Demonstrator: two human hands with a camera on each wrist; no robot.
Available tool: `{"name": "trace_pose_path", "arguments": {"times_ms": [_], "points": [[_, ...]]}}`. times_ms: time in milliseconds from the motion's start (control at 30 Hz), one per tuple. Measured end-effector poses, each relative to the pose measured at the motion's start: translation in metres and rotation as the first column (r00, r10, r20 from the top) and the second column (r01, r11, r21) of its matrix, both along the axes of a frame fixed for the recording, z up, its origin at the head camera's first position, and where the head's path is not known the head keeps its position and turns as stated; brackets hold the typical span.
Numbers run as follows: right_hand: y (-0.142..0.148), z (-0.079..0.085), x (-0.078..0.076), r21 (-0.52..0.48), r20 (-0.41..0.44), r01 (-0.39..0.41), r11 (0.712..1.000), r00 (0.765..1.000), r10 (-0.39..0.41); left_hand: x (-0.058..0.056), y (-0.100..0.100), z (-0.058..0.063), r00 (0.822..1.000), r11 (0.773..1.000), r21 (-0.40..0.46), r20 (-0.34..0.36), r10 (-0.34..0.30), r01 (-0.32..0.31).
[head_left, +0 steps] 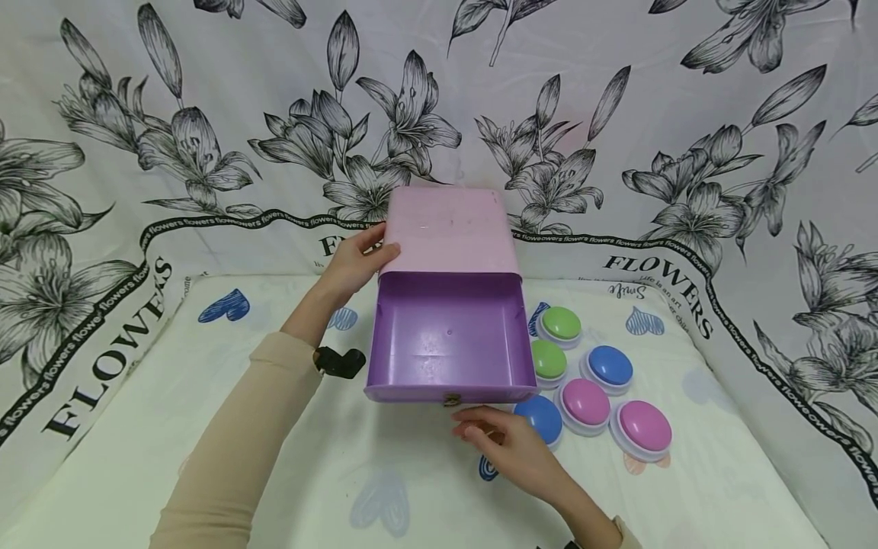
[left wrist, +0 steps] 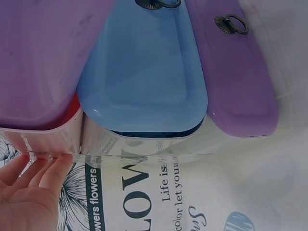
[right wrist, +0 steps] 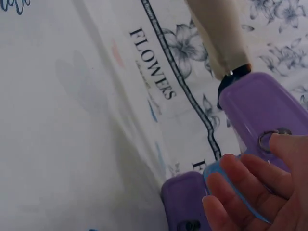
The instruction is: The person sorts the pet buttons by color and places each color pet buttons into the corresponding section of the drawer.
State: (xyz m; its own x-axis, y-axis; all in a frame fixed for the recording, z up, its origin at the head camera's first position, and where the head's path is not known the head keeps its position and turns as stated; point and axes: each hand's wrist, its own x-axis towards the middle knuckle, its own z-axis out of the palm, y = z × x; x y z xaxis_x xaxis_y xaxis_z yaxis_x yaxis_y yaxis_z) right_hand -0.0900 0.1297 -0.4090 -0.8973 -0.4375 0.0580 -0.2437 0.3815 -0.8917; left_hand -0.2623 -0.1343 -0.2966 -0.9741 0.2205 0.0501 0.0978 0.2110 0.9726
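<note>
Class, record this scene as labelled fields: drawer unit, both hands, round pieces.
Unit: pink on top
Top drawer: purple, pulled open
Lower drawers: blue, purple
Left hand: touches the unit's left side
Right hand: by the open drawer's ring pull; contact unclear
Round pieces: six visible; two green, two blue, two pink
Pieces' place: cloth right of the unit

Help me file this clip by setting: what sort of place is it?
Perhaps a room at home, though I can't be sure: a flower-print backdrop, a heart-print cloth and a purple drawer suggest it.
</note>
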Motion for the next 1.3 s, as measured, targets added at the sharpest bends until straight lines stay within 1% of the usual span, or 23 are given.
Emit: {"name": "trace_pose_path", "arguments": {"times_ms": [100, 167, 267, 300, 367, 467, 500, 533, 600, 733, 833, 933, 1100, 1200, 1300], "points": [[0.012, -0.008, 0.001, 0.052, -0.079, 0.028, 0.998, 0.997, -0.024, 0.000, 0.000, 0.000, 1.000, 1.000, -0.002, 0.008, 0.004, -0.004], [0.021, -0.014, 0.001, 0.067, -0.127, 0.050, 0.996, 0.991, -0.041, 0.001, 0.000, 0.000, 1.000, 1.000, -0.006, 0.011, 0.007, -0.007], [0.035, -0.022, 0.001, 0.093, -0.222, 0.122, 0.988, 0.970, -0.099, 0.000, 0.000, 0.000, 1.000, 1.000, -0.013, 0.009, 0.012, -0.012], [0.039, -0.024, 0.001, 0.107, -0.266, 0.157, 0.982, 0.956, -0.124, 0.000, 0.000, 0.000, 1.000, 1.000, -0.015, 0.007, 0.013, -0.013], [0.047, -0.027, 0.001, 0.134, -0.353, 0.235, 0.963, 0.919, -0.175, 0.000, 0.000, -0.001, 1.000, 1.000, -0.018, 0.003, 0.016, -0.015], [0.057, -0.031, 0.000, 0.147, -0.443, 0.329, 0.933, 0.865, -0.235, 0.000, 0.000, -0.001, 1.000, 1.000, -0.019, 0.002, 0.018, -0.018], [0.060, -0.032, -0.001, 0.147, -0.458, 0.352, 0.924, 0.853, -0.252, 0.000, 0.000, -0.001, 1.000, 1.000, -0.019, 0.003, 0.019, -0.019], [0.063, -0.033, -0.001, 0.150, -0.452, 0.373, 0.916, 0.849, -0.272, 0.000, 0.000, 0.000, 1.000, 1.000, -0.020, 0.003, 0.019, -0.019], [0.067, -0.034, -0.001, 0.165, -0.424, 0.404, 0.900, 0.853, -0.305, 0.001, 0.000, 0.000, 1.000, 1.000, -0.021, 0.004, 0.021, -0.021], [0.074, -0.038, 0.000, 0.218, -0.331, 0.444, 0.869, 0.871, -0.362, 0.001, 0.001, 0.000, 1.000, 1.000, -0.023, 0.005, 0.021, -0.021], [0.078, -0.042, 0.000, 0.240, -0.302, 0.455, 0.857, 0.874, -0.380, 0.001, 0.001, 0.000, 1.000, 1.000, -0.021, 0.007, 0.020, -0.020], [0.080, -0.046, 0.000, 0.244, -0.306, 0.459, 0.854, 0.872, -0.382, 0.001, 0.000, 0.000, 1.000, 1.000, -0.014, 0.011, 0.017, -0.017], [0.081, -0.054, -0.002, 0.265, -0.308, 0.452, 0.852, 0.877, -0.370, 0.001, 0.000, 0.000, 1.000, 1.000, -0.013, 0.006, 0.019, -0.019], [0.079, -0.057, -0.003, 0.288, -0.310, 0.452, 0.844, 0.878, -0.364, 0.000, 0.000, 0.000, 1.000, 1.000, -0.013, 0.004, 0.017, -0.017], [0.076, -0.058, -0.003, 0.303, -0.331, 0.457, 0.836, 0.873, -0.357, 0.000, 0.000, 0.000, 1.000, 1.000, -0.008, 0.006, 0.017, -0.017]]}}
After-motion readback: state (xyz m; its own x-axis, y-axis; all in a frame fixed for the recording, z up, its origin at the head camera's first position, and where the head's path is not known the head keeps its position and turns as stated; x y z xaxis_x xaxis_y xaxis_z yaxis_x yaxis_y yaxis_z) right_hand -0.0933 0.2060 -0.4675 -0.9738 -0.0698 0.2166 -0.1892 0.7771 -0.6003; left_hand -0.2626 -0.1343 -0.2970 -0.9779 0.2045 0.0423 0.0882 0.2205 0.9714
